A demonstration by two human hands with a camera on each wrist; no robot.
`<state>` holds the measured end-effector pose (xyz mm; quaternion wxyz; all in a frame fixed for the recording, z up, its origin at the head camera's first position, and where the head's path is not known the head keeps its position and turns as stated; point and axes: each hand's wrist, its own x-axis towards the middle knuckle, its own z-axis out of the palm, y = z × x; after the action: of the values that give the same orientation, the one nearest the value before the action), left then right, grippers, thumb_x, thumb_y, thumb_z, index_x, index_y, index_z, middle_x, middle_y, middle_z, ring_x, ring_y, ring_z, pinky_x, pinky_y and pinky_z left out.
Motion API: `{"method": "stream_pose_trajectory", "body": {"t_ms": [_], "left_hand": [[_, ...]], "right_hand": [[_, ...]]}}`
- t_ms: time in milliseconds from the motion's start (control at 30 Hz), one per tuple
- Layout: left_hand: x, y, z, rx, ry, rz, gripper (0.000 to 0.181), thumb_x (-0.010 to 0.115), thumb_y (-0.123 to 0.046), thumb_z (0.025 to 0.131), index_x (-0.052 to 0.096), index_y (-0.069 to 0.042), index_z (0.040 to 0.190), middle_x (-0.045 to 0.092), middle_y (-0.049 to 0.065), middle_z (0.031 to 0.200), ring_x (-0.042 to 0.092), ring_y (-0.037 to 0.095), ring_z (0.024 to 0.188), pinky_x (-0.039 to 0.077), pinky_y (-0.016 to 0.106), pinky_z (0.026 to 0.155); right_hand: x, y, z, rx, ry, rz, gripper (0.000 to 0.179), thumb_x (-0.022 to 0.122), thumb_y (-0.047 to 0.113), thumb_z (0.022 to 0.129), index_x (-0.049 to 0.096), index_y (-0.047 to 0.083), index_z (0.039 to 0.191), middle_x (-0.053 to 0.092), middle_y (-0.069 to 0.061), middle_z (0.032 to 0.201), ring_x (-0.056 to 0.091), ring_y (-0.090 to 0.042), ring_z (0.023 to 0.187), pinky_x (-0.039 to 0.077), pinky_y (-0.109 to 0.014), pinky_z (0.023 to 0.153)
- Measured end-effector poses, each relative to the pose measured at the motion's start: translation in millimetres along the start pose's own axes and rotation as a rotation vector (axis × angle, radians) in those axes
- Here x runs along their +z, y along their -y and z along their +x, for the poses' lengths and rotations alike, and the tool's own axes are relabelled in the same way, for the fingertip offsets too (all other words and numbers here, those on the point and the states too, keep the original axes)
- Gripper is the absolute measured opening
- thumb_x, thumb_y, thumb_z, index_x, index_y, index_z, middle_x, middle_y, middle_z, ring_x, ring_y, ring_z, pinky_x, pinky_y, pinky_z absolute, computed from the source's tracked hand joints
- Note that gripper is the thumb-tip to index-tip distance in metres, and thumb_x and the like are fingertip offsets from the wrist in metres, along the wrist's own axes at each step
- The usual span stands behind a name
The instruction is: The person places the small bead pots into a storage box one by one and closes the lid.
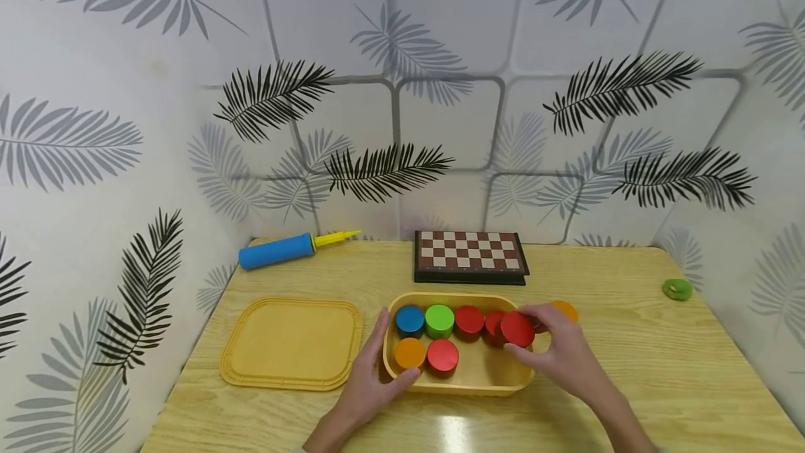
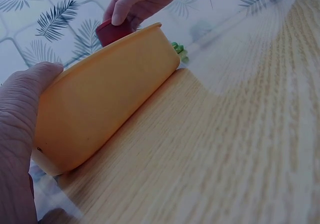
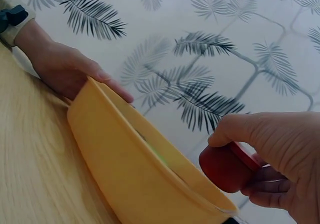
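A yellow plastic box (image 1: 465, 389) stands in front of me. My left hand (image 1: 367, 379) holds its left end, thumb at the front rim and fingers along the side. My right hand (image 1: 562, 349) pinches a small red round container (image 3: 227, 169) between thumb and fingers, tilted over the box's right end. Inside the box are a blue round container (image 1: 410, 320), a green one (image 1: 439, 320), an orange one (image 1: 410, 353) and several red ones (image 1: 443, 356). The held one partly covers a red one behind it.
A yellow lid or tray (image 1: 292, 344) lies left of the box. Behind are a blue pump (image 1: 277, 252) with a yellow nozzle and a chessboard case (image 1: 470, 254). An orange round piece (image 1: 566, 310) is partly hidden by my right hand; a green object (image 1: 677, 289) lies far right.
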<state>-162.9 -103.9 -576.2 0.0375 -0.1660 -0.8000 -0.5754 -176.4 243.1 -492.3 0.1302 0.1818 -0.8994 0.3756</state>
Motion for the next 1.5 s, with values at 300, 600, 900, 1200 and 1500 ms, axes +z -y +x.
{"method": "stream_pose_trajectory", "body": {"t_ms": [300, 600, 900, 1200, 1500], "left_hand": [[0.1, -1.1, 0.3, -0.012, 0.000, -0.032, 0.103, 0.083, -0.033, 0.091, 0.016, -0.026, 0.169, 0.012, 0.004, 0.176, 0.013, 0.019, 0.160, 0.015, 0.033, 0.125], [0.2, -1.9, 0.8, -0.013, -0.005, -0.024, 0.103, 0.083, -0.033, 0.090, 0.016, -0.026, 0.169, 0.013, 0.004, 0.175, 0.013, 0.018, 0.160, 0.015, 0.033, 0.125], [-0.2, -0.2, 2.4, 0.002, -0.007, -0.002, 0.103, 0.082, -0.037, 0.091, 0.017, -0.023, 0.169, 0.014, 0.006, 0.175, 0.016, 0.021, 0.160, 0.019, 0.044, 0.126], [0.2, 1.4, -0.8, 0.004, -0.018, 0.019, 0.103, 0.082, -0.037, 0.090, 0.018, -0.023, 0.169, 0.015, 0.007, 0.175, 0.017, 0.022, 0.159, 0.020, 0.051, 0.125], [-0.6, 0.7, -0.7, 0.010, -0.012, 0.035, 0.103, 0.082, -0.039, 0.091, 0.017, -0.024, 0.169, 0.015, 0.006, 0.175, 0.018, 0.025, 0.159, 0.022, 0.058, 0.123]], "right_hand": [[21, 16, 7.3, 0.032, 0.195, -0.058, 0.048, 0.093, 0.025, 0.078, 0.071, 0.009, 0.118, 0.067, 0.002, 0.108, 0.057, -0.013, 0.093, 0.058, -0.034, 0.081], [34, 16, 15.6, 0.035, 0.323, -0.127, 0.049, 0.094, 0.023, 0.075, 0.071, 0.006, 0.115, 0.067, -0.001, 0.107, 0.058, -0.014, 0.093, 0.057, -0.032, 0.084], [47, 23, 21.5, 0.140, 0.401, -0.168, 0.055, 0.097, 0.030, 0.073, 0.073, 0.005, 0.115, 0.069, 0.000, 0.103, 0.057, -0.014, 0.089, 0.057, -0.037, 0.085], [51, 29, 19.1, 0.122, 0.401, -0.186, 0.058, 0.096, 0.032, 0.074, 0.073, 0.004, 0.119, 0.070, -0.002, 0.106, 0.057, -0.015, 0.091, 0.057, -0.038, 0.088], [23, 29, 16.0, 0.014, 0.140, -0.091, 0.040, 0.086, 0.020, 0.088, 0.072, 0.000, 0.120, 0.074, -0.011, 0.113, 0.068, -0.027, 0.101, 0.060, -0.047, 0.089]]}}
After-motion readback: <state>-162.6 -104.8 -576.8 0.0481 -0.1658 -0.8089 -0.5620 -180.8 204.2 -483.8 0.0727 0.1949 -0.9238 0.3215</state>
